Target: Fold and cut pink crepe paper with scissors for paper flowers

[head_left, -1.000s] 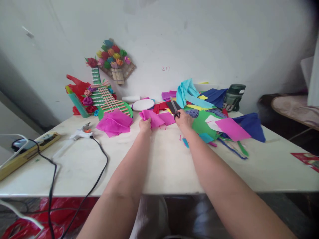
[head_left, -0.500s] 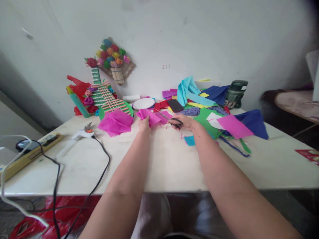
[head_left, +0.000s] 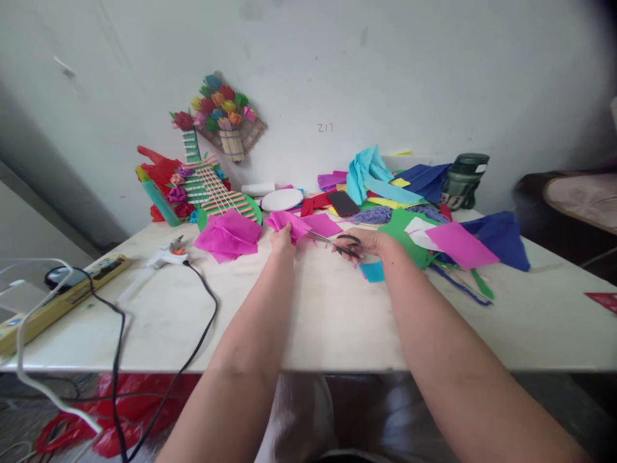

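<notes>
My left hand point(head_left: 283, 238) is closed on a piece of bright pink crepe paper point(head_left: 294, 224), pinching it just above the table. My right hand point(head_left: 364, 242) has its fingers in the dark handles of a pair of scissors point(head_left: 348, 246). The blades point left, with their tips at the edge of the pink paper; whether they touch it I cannot tell. Another pink piece point(head_left: 324, 224) lies behind the blades. To the left of my left hand rests a crumpled pink sheet point(head_left: 228, 235). A small blue paper piece point(head_left: 373, 271) lies beneath my right wrist.
A white glue gun point(head_left: 166, 256) and a yellow power strip point(head_left: 62, 299) with trailing cords occupy the left side. A paper-flower guitar craft point(head_left: 219, 193) stands behind. Coloured paper, purple yarn point(head_left: 371, 215), a phone point(head_left: 344, 203) and a dark bottle point(head_left: 465, 181) fill the back right.
The scissors have swung lower, with their blades now slanting less steeply near the pink paper's right edge. My left hand keeps its pinch. The whole view has shifted slightly.
</notes>
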{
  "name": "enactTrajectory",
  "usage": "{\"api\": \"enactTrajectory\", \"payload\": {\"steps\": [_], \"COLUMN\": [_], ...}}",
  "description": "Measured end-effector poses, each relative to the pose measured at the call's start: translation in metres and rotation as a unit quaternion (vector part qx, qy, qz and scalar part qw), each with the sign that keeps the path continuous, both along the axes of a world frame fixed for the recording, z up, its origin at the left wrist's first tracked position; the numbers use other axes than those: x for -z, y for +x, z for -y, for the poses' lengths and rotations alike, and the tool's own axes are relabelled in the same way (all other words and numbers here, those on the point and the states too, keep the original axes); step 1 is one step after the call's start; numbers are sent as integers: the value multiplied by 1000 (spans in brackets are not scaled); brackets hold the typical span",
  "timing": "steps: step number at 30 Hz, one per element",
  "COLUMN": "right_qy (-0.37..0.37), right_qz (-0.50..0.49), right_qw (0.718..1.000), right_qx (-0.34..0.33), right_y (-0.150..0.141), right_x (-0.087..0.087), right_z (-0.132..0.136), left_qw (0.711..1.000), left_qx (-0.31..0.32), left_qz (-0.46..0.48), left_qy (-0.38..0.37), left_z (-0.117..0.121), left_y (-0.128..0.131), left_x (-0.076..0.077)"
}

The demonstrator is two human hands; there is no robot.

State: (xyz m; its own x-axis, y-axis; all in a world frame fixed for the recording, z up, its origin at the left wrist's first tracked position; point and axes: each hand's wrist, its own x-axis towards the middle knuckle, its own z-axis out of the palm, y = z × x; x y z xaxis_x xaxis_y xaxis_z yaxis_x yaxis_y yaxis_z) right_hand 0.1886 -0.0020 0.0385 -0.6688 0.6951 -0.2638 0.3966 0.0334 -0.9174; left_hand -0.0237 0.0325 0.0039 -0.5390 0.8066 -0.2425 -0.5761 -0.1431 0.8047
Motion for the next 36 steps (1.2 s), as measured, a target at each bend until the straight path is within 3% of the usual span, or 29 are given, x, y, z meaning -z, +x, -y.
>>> {"api": "enactTrajectory", "payload": {"steps": [20,36], "right_qy": [26,30], "right_qz": [-18,-27], "right_qw": [997,997], "right_qx": [68,67], "right_y": [-32,-39], "right_x": [0,7], "right_z": [6,-1], "left_qw": [999,997], "left_qx": [-23,-17], "left_qz": [44,66], "left_qy": [-15,-24], "left_z": [2,7], "left_y": [4,9], "left_x": [-5,-11]}}
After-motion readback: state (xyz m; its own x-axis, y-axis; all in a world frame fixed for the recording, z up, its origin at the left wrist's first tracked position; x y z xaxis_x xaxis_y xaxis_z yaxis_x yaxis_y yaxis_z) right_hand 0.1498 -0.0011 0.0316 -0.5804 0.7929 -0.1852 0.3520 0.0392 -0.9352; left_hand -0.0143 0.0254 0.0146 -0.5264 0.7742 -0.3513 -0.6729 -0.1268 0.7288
